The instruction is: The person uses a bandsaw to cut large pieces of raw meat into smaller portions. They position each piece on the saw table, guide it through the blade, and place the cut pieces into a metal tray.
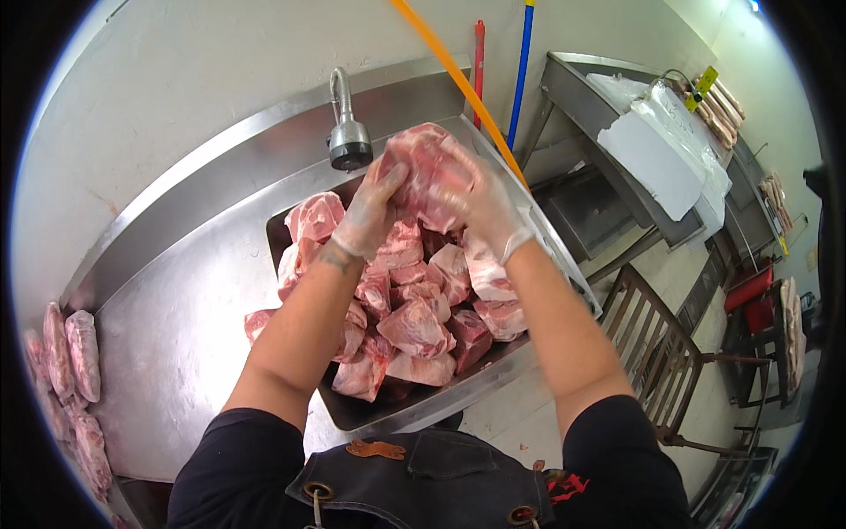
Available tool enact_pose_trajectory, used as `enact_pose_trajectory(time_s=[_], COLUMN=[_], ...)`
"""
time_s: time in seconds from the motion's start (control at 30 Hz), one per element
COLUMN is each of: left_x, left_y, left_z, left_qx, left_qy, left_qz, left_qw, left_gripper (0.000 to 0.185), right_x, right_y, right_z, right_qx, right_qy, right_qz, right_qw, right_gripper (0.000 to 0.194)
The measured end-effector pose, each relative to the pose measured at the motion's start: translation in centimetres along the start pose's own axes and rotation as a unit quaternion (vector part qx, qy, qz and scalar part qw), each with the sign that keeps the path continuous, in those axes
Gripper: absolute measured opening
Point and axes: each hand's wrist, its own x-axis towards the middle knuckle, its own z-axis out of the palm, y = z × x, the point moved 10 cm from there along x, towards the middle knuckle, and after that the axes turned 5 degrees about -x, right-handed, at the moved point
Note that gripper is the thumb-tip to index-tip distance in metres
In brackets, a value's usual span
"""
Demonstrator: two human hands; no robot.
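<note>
My left hand (371, 210), in a clear plastic glove, grips the left side of a large chunk of raw meat (429, 173). On the chunk's right side lies my right hand (486, 208), gloved the same way and slightly blurred. Both hands hold the chunk up above a heap of raw meat chunks (416, 327), pink with white fat. The heap fills a dark rectangular sink basin (357, 418) in a stainless steel counter. Just left of the held chunk hangs a metal spray nozzle (350, 149) with a black rim.
Wrapped meat rolls (82, 357) lie at the counter's left end. An orange hose (456, 73) runs down behind my right hand. A steel table (595, 112) at the upper right bears white sheets (651, 162) and packed meat. A brown slatted chair (654, 350) stands at the right.
</note>
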Motion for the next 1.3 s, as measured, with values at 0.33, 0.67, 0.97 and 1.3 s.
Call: enact_pose_trajectory(time_s=[0.33, 0.67, 0.97, 1.3], left_x=[12.6, 4.9, -23.6, -46.3], left_y=[-6.6, -4.3, 6.5, 11.4], left_z=[-13.3, -8.0, -9.2, -5.2], left_qx=[0.546, 0.672, 0.523, 0.496], left_qy=[0.115, -0.006, 0.125, 0.36], left_qz=[-0.122, -0.083, -0.089, -0.088], left_qw=[0.821, 0.736, 0.838, 0.785], left_gripper=[0.061, 0.056, 0.036, 0.027], right_x=[10.9, 13.4, -9.0, -22.8], right_y=[15.3, 18.2, 7.1, 3.6], right_z=[2.2, 6.1, -5.7, -3.9], right_qx=[-0.284, -0.381, -0.299, -0.25], right_qy=[-0.083, -0.19, 0.149, 0.079], right_qz=[0.103, 0.234, -0.04, -0.076], right_qw=[0.95, 0.874, 0.942, 0.962], right_gripper=[0.06, 0.068, 0.063, 0.057])
